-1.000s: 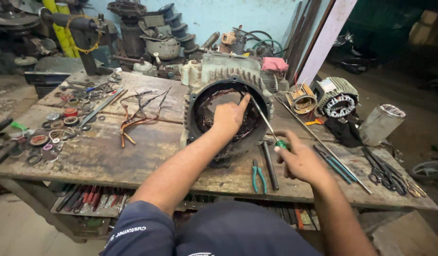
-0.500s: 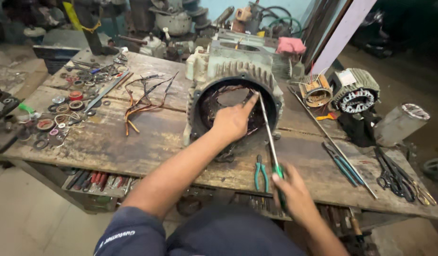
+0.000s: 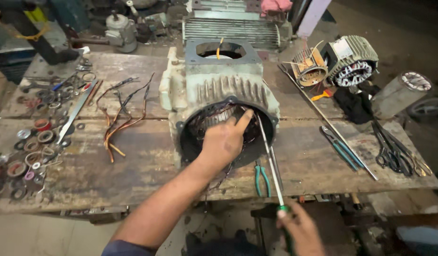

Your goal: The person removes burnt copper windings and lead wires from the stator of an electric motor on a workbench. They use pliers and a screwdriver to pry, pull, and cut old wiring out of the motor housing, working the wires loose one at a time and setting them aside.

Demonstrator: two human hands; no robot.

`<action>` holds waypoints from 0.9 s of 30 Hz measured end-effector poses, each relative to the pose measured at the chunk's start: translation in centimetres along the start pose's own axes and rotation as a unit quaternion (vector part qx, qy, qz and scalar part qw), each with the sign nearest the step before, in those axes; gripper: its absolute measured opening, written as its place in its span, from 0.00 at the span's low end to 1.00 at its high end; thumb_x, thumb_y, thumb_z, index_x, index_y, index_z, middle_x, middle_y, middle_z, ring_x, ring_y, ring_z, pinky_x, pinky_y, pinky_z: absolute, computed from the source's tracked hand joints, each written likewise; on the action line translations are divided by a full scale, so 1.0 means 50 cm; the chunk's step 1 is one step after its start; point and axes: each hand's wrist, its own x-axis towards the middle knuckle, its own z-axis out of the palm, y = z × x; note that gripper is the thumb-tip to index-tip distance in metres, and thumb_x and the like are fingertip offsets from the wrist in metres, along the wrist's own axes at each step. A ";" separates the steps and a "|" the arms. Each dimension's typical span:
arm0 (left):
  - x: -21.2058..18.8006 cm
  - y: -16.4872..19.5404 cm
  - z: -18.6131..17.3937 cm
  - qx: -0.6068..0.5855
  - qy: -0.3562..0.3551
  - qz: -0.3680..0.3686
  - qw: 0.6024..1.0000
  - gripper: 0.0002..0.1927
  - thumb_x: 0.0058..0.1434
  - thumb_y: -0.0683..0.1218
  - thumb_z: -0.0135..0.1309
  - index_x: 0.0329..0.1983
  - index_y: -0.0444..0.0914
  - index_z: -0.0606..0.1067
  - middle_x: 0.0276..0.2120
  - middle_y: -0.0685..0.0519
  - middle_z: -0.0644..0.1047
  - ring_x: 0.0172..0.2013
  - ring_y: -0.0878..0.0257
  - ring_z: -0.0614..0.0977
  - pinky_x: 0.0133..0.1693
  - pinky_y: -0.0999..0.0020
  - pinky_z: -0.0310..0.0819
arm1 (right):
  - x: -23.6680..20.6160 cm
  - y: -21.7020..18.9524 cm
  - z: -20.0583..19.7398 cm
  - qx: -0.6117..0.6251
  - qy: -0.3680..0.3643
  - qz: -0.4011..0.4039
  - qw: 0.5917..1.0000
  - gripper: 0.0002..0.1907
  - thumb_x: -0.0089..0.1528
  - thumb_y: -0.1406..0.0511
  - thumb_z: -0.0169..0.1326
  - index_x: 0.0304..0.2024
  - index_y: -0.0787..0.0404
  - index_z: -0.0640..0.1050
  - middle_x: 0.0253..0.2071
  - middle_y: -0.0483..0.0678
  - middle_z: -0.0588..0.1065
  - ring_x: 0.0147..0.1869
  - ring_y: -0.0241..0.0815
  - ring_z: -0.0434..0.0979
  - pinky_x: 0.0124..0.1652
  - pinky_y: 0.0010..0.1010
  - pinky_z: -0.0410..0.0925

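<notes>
Head view, looking down on a worn wooden workbench (image 3: 133,161): a large grey cast-metal motor housing (image 3: 223,90) with cooling fins lies on its side at the bench's middle, its round open end facing the person. The left hand (image 3: 226,140) reaches into that opening, fingers spread and pressed against the dark copper windings (image 3: 214,118) inside, the forefinger pointing up toward the rim; it grips nothing. The right hand (image 3: 299,230), low at the near edge of the bench, is clenched around the green handle of a long thin metal screwdriver (image 3: 268,151), whose shaft runs up and away to touch the right inner edge of the housing's opening, just beside the left hand's fingertips.

Green-handled pliers (image 3: 261,178) lie on the bench directly below the housing, between the two hands. Bent copper wires (image 3: 121,118) sprawl to the left of the housing, and further left a scatter of rings and washers (image 3: 31,151) crowds the bench's left edge. To the right, a long steel rod (image 3: 328,123) lies diagonally, with blue-handled pliers (image 3: 342,149) beside it and scissors (image 3: 394,149) near the right edge. Bare planks show between the housing and the rod, and along the near edge left of the forearm.
</notes>
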 end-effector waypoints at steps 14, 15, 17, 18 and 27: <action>0.004 0.029 -0.030 -0.080 -0.102 -0.058 0.990 0.37 0.60 0.47 0.55 0.73 0.41 0.60 0.28 0.39 0.80 0.29 0.38 0.82 0.33 0.45 0.75 | 0.108 0.142 0.280 0.210 -0.099 -0.106 0.967 0.20 0.70 0.60 0.50 0.55 0.70 0.66 0.25 0.50 0.69 0.24 0.45 0.68 0.26 0.34 0.62; 0.005 0.037 -0.030 -0.096 -0.113 -0.073 0.986 0.37 0.60 0.49 0.56 0.72 0.41 0.60 0.27 0.38 0.80 0.30 0.37 0.82 0.34 0.44 0.75 | 0.103 0.138 0.279 0.224 -0.103 -0.111 0.963 0.19 0.70 0.60 0.50 0.54 0.69 0.66 0.25 0.50 0.69 0.25 0.44 0.68 0.26 0.35 0.62; 0.009 0.052 -0.023 -0.116 -0.102 -0.094 0.984 0.28 0.60 0.51 0.56 0.64 0.41 0.67 0.29 0.38 0.81 0.33 0.38 0.82 0.37 0.45 0.76 | 0.100 0.128 0.275 0.247 -0.113 -0.120 0.955 0.17 0.69 0.61 0.51 0.52 0.69 0.67 0.27 0.48 0.69 0.26 0.42 0.67 0.24 0.36 0.63; 0.006 0.060 -0.018 -0.126 -0.098 -0.105 0.982 0.25 0.60 0.52 0.55 0.60 0.41 0.71 0.31 0.39 0.82 0.35 0.38 0.83 0.38 0.45 0.76 | 0.103 0.123 0.270 0.162 -0.073 -0.168 0.970 0.17 0.69 0.61 0.51 0.53 0.68 0.68 0.28 0.50 0.70 0.28 0.45 0.68 0.27 0.38 0.64; 0.010 0.101 0.041 0.001 -0.135 -0.168 0.976 0.20 0.61 0.59 0.57 0.44 0.38 0.77 0.34 0.38 0.81 0.39 0.39 0.82 0.42 0.45 0.75 | 0.218 0.063 0.171 -0.223 0.184 -0.450 0.845 0.24 0.62 0.60 0.56 0.57 0.66 0.71 0.45 0.65 0.77 0.47 0.68 0.77 0.46 0.53 0.70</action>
